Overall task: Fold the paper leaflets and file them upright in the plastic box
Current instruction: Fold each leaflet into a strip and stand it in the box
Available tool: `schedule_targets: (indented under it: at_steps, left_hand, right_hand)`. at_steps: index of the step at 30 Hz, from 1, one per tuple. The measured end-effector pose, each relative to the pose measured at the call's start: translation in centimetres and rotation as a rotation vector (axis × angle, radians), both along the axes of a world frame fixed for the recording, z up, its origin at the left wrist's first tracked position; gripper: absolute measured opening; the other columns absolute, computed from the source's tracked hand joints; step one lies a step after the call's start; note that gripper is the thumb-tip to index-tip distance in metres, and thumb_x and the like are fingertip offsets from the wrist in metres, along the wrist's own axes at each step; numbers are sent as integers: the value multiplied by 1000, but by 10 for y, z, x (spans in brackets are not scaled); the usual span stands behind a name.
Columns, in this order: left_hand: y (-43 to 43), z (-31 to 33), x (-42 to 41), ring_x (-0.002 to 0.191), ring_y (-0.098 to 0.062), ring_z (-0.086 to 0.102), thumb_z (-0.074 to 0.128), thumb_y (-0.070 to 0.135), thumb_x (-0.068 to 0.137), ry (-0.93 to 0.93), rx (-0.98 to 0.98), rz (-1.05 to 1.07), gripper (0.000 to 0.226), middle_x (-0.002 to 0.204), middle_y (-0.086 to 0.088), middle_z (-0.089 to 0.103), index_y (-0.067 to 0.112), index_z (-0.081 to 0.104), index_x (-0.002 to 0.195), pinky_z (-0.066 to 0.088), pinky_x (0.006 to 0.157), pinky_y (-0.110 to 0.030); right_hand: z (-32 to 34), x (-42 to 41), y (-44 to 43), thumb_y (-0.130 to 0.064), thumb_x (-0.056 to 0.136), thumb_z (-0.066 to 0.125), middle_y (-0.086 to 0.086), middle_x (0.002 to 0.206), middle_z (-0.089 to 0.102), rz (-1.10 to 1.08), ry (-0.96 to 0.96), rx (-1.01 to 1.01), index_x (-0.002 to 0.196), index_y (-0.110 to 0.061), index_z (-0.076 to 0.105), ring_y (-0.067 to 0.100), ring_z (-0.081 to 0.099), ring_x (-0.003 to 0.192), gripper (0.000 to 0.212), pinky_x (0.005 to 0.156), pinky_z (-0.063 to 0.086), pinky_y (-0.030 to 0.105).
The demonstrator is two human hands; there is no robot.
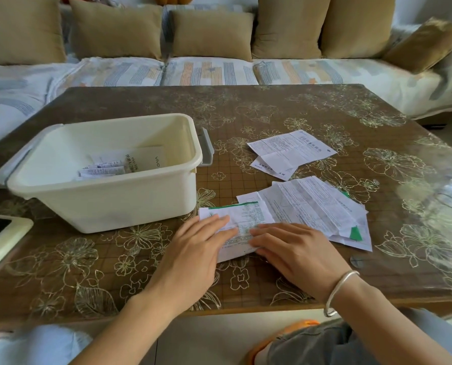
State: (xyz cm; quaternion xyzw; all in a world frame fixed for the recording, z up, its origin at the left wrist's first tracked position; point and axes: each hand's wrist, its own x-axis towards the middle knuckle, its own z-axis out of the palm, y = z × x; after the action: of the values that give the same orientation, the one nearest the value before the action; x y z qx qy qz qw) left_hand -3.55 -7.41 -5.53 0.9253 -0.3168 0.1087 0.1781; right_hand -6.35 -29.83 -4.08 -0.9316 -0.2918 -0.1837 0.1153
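Head view: left hand (193, 248) and right hand (295, 248) press flat, fingers straight, on white green-edged paper leaflet (245, 214); probably to flatten its fold.

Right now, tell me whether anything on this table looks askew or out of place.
Nothing spilled. Loose leaflets right of the plastic box lie creased in a skewed heap; papers inside it seem flat, not upright.

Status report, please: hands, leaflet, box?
Left hand and right hand flat, pressing the green-edged leaflet. Plastic box holds some papers. More leaflets lie beside; nothing in the way.
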Motion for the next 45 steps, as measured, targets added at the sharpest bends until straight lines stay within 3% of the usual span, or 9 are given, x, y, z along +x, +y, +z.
schedule_targets:
  at_steps: [3, 6, 11, 18, 25, 29, 33, 40, 45]
  left_hand:
    - [3, 0, -1, 136, -6, 39, 31, 36, 98, 39, -57, -19, 44, 143, 10, 50, 29, 57, 133, 27, 115, -34]
    - [3, 2, -2, 133, -4, 41, 41, 59, 91, 18, -90, -57, 52, 138, 11, 54, 27, 60, 128, 23, 117, -28]
    - [6, 3, -9, 106, -5, 65, 75, 32, 79, -122, -221, -99, 26, 107, 9, 73, 20, 76, 102, 41, 104, -27]
    - [18, 0, -26, 99, 6, 65, 62, 33, 89, -63, -352, -146, 21, 98, 17, 73, 21, 79, 90, 55, 82, -28]
    - [17, 10, -28, 72, 5, 65, 59, 37, 91, -5, -466, -45, 22, 81, 20, 71, 24, 76, 85, 54, 60, -26]
    - [10, 9, -15, 75, 1, 64, 53, 44, 92, 18, -421, 107, 24, 86, 21, 69, 29, 72, 90, 52, 59, -22]
    - [2, 5, -7, 71, -2, 61, 64, 24, 91, -3, -352, 247, 2, 86, 17, 66, 25, 64, 92, 41, 57, -10]
    - [-6, 8, -6, 74, -8, 61, 67, 18, 86, -44, -250, 291, 8, 90, 6, 66, 18, 64, 94, 42, 57, -13]
    - [-14, 13, -8, 77, -14, 61, 77, 7, 76, -61, -138, 341, 22, 98, 0, 60, 15, 68, 94, 48, 48, -20]
  right_hand:
    - [-1, 1, 2, -34, 98, 41, -8, 107, 71, -31, -18, 18, 98, -21, 69, 12, 68, 97, 31, 70, 58, 34]
    - [0, 2, 5, -32, 98, 41, -7, 99, 72, -60, -36, 26, 95, -19, 68, 15, 70, 85, 29, 61, 57, 34]
    - [4, -5, 10, -31, 100, 40, -7, 87, 71, -59, -49, 51, 92, -20, 67, 15, 68, 74, 30, 57, 54, 33]
    - [5, -27, 18, -32, 99, 41, -11, 92, 70, -41, 27, 175, 88, -18, 67, 10, 67, 84, 32, 68, 54, 31]
    - [3, -33, 16, -44, 93, 47, -17, 77, 64, -163, 128, 427, 87, -26, 68, 0, 59, 72, 28, 60, 48, 20]
    - [2, -27, 22, -53, 89, 53, -18, 67, 59, -360, 125, 467, 81, -26, 67, -1, 53, 58, 32, 51, 41, 13]
    - [0, -17, 28, -36, 88, 62, -19, 59, 50, -527, 195, 398, 87, -27, 61, -4, 46, 51, 10, 47, 25, 11]
    - [-5, -6, 39, -28, 87, 65, -9, 65, 54, -636, 45, 254, 74, -22, 57, 12, 44, 47, 16, 40, 31, 18]
    - [-8, -2, 45, -34, 88, 62, -7, 72, 55, -711, 40, 206, 76, -23, 55, 15, 48, 59, 18, 44, 29, 20]
